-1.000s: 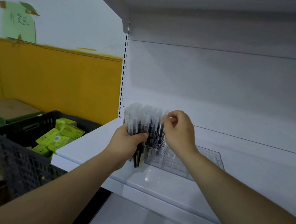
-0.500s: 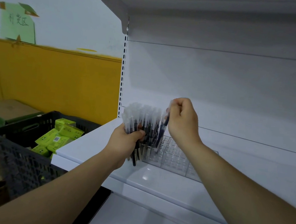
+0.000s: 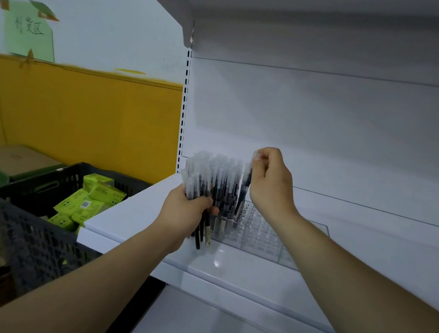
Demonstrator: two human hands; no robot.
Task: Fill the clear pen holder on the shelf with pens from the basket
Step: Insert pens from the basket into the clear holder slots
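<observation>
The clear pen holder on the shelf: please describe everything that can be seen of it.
The holder is a flat, clear, plastic-looking tray with a grid of small holes. It lies level on the white shelf. Pens stand upright in its left part; the holes to the right are empty. The right hand pinches one more pen at the filled part's edge.

Location: shop or stockroom. Indicators: white metal display shelf hung on a slotted upright rail; dark grey plastic mesh basket holding lime-green boxed goods; brown cardboard cartons; handwritten green paper sign taped to the wall.
</observation>
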